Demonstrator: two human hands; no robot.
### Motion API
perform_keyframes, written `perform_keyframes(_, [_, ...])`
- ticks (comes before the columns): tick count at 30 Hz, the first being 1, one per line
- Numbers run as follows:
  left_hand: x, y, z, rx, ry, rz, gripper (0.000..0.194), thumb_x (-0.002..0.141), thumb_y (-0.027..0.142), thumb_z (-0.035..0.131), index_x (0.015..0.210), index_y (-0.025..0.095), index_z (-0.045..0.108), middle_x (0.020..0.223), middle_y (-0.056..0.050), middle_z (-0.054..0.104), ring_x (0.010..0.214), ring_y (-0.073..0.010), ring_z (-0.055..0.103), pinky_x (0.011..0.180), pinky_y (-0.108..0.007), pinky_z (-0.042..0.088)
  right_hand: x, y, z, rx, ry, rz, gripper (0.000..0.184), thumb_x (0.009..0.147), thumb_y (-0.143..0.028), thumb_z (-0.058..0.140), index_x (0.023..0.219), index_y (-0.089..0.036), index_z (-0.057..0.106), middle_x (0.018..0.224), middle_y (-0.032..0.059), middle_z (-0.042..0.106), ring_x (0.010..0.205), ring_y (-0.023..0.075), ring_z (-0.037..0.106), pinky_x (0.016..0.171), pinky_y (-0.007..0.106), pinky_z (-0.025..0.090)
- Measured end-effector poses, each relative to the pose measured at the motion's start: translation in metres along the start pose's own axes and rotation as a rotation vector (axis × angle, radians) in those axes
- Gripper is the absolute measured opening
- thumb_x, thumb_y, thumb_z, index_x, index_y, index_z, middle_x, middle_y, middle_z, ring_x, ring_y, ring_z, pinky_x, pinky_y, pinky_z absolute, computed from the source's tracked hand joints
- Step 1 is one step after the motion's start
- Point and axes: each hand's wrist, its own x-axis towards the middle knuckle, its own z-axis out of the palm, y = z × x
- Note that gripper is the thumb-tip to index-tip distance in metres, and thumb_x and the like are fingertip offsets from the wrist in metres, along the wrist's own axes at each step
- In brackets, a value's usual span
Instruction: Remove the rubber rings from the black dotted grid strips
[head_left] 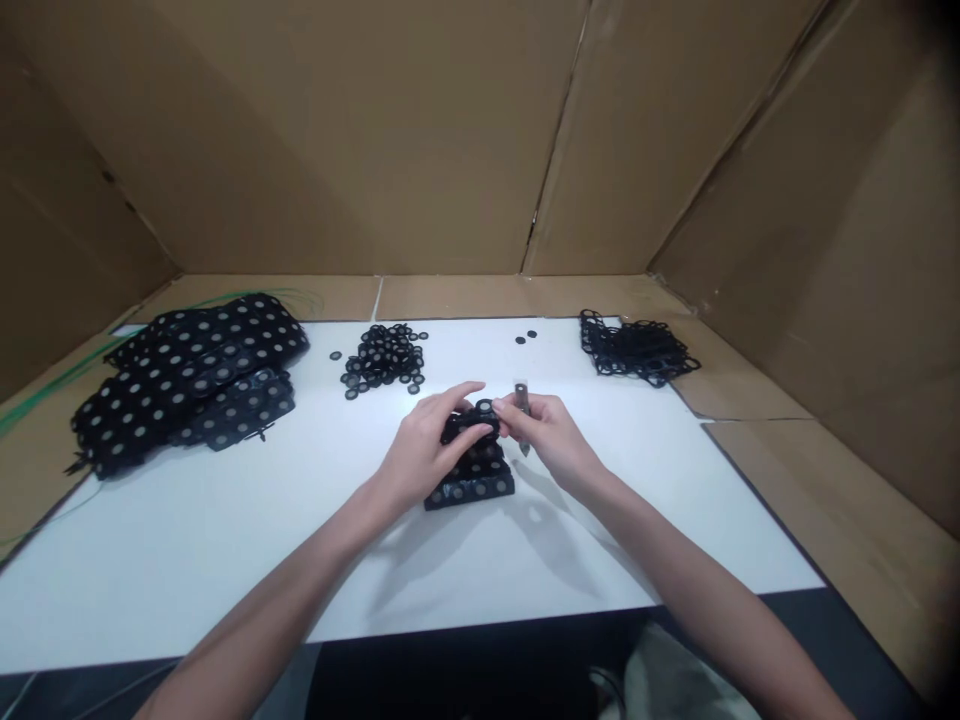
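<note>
My left hand [424,447] grips a black strip of foam-like sheet [471,425] with grey-centred round cut-outs, its fingers curled over the top. My right hand [544,440] holds a slim metal craft knife [521,400] upright, its tip pointing down past the fingers. Its fingertips are right by the strip's end. Beneath my hands sits a small stack of the same black punched sheet [471,488]. My hands hide part of the stack and of the knife.
A large heap of punched black sheets [187,380] lies at left, with loose black rings [382,360] beside it. A tangle of black cut-out webbing [637,348] lies at the far right, past two small black discs [525,337]. All rest on a white table [187,545] inside cardboard walls [300,150].
</note>
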Motion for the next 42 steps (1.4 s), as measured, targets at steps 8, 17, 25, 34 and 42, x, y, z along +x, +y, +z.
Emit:
perform_keyframes(8, [0.008, -0.005, -0.025, -0.384, -0.250, -0.178, 0.038, 0.070, 0.034, 0.060, 0.103, 0.020, 0.047, 0.077, -0.001, 0.059, 0.075, -0.0133, 0.055, 0.070, -0.026, 0.042, -0.001, -0.002, -0.002, -0.184, -0.077, -0.062, 0.028, 0.077, -0.036, 0.049, 0.059, -0.016, 0.047, 0.056, -0.0042, 0.040, 0.053, 0.0074, 0.033, 0.053, 0.022, 0.026])
perform_keyframes(17, [0.006, 0.003, -0.036, -0.516, -0.374, -0.203, 0.026, 0.065, 0.027, 0.066, 0.087, 0.019, 0.054, 0.089, -0.001, 0.058, 0.063, -0.0073, 0.052, 0.054, -0.019, 0.039, -0.002, -0.001, 0.000, -0.217, -0.159, -0.135, 0.024, 0.081, -0.037, 0.045, 0.068, -0.016, 0.049, 0.064, -0.0029, 0.043, 0.060, 0.0088, 0.037, 0.058, 0.023, 0.030])
perform_keyframes(25, [0.006, -0.003, -0.029, -0.599, -0.358, -0.384, 0.030, 0.063, 0.027, 0.067, 0.092, 0.019, 0.066, 0.084, -0.002, 0.066, 0.060, -0.0108, 0.056, 0.061, -0.026, 0.044, -0.003, -0.005, -0.003, -0.331, -0.014, -0.257, 0.024, 0.084, -0.036, 0.042, 0.077, -0.017, 0.055, 0.075, 0.0004, 0.049, 0.066, 0.0104, 0.045, 0.063, 0.025, 0.036])
perform_keyframes(34, [0.007, -0.016, -0.016, -0.641, -0.171, -0.478, 0.033, 0.055, 0.024, 0.071, 0.088, 0.019, 0.067, 0.092, -0.006, 0.067, 0.081, -0.0179, 0.061, 0.081, -0.034, 0.044, -0.007, -0.011, -0.009, -0.252, 0.288, -0.510, 0.030, 0.088, -0.035, 0.034, 0.105, -0.026, 0.057, 0.102, 0.0040, 0.050, 0.084, 0.0125, 0.052, 0.074, 0.028, 0.045])
perform_keyframes(42, [0.010, -0.020, -0.017, -0.642, -0.178, -0.406, 0.032, 0.056, 0.025, 0.071, 0.087, 0.018, 0.066, 0.100, -0.005, 0.065, 0.095, -0.0202, 0.057, 0.090, -0.036, 0.038, -0.011, -0.008, -0.011, -0.023, 0.127, -0.470, 0.029, 0.086, -0.038, 0.039, 0.105, -0.023, 0.055, 0.086, 0.0026, 0.060, 0.065, 0.0108, 0.059, 0.065, 0.031, 0.052])
